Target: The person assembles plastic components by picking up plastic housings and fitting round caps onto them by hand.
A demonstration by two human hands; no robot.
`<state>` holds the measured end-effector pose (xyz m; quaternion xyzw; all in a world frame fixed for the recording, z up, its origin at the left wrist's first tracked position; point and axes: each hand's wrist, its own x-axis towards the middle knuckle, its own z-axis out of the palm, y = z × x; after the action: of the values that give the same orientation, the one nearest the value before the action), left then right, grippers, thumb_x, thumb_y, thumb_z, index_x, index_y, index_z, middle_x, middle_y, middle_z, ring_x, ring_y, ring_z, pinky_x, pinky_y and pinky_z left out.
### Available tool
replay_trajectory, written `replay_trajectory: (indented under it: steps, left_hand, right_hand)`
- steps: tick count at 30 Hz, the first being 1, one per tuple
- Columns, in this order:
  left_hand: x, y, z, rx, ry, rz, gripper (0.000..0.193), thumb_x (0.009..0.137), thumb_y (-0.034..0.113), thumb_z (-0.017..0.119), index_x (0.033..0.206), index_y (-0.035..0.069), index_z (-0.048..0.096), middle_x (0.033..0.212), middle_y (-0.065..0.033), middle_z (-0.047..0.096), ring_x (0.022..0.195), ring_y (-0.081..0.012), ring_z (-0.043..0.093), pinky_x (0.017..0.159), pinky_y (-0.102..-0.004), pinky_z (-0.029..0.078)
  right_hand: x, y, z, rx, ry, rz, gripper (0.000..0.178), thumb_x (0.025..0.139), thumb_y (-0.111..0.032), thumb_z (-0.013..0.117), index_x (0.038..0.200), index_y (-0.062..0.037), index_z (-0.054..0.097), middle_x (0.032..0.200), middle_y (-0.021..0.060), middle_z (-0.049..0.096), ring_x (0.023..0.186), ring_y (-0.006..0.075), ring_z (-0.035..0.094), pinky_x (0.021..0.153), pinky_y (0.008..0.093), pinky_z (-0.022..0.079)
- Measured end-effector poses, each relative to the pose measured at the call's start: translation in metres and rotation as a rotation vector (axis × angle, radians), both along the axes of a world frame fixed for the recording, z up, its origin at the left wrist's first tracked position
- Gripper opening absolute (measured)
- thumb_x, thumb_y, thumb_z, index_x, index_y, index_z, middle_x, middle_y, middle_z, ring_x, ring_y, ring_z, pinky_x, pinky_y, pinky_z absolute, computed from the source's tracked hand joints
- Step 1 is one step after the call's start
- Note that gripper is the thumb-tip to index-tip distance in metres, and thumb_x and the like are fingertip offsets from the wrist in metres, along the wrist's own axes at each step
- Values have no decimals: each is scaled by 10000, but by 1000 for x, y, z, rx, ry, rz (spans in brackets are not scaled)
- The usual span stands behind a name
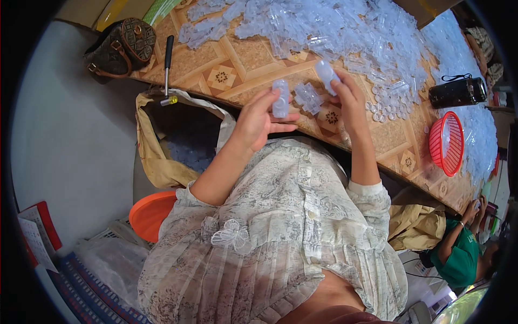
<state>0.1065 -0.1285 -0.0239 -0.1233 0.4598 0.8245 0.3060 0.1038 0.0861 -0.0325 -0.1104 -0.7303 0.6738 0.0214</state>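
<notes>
Two hands are raised over the near edge of the table [237, 67]. The left hand [258, 120] has its fingers curled around one clear plastic piece [280, 98]; the right hand [348, 100] pinches a second clear piece [325, 74] at its fingertips. Between them lies one small cluster of clear parts [308, 97]. A heap of clear pieces [345, 32], too many to count, covers the far side. One hammer [168, 67], one brown handbag [121, 47] and one red basket [447, 142] sit along the table's edges, and one open sack [178, 143] hangs below the near edge.
</notes>
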Motion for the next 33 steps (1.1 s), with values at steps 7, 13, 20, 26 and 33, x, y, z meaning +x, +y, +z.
replay_trajectory:
  steps: [7, 13, 20, 26, 33]
  left_hand:
    - [6, 13, -9, 239, 32, 90, 376, 983, 298, 437, 1276, 63, 461, 1169, -130, 582, 996, -282, 623, 870, -461, 515]
    - [19, -22, -7, 192, 99, 241, 362, 960, 352, 504, 1223, 104, 482, 1111, -97, 604, 974, -243, 625, 849, -439, 525]
    - [56, -86, -20, -74, 121, 611, 389, 902, 317, 624, 1200, 135, 453, 1134, -58, 583, 983, -193, 614, 809, -430, 547]
    - [87, -132, -54, 1, 30, 848, 372, 889, 360, 612, 1156, 142, 474, 1075, -37, 593, 993, -191, 596, 766, -412, 536]
    - [80, -152, -114, 237, -283, 994, 395, 883, 450, 598, 1170, 183, 549, 1117, -33, 619, 1070, -231, 572, 917, -412, 442]
  right_hand:
    - [19, -40, -13, -340, 21, 66, 424, 920, -246, 515, 1235, 38, 517, 1126, 132, 597, 982, 188, 582, 855, 311, 453]
    - [16, -79, 12, -552, -57, 297, 436, 935, -218, 506, 1287, 36, 468, 1187, 136, 565, 1061, 193, 552, 926, 317, 430]
    - [12, -151, -10, -97, 1, 783, 529, 920, -229, 541, 1348, 50, 406, 1294, 203, 511, 1182, 247, 509, 999, 340, 385]
    - [4, -205, -28, -181, -165, 1056, 529, 919, -160, 565, 1397, -24, 383, 1346, 117, 470, 1205, 176, 456, 993, 299, 381]
    - [1, -234, -90, -152, -195, 1058, 702, 781, -129, 644, 1391, 45, 343, 1359, 209, 447, 1260, 272, 444, 1037, 326, 362]
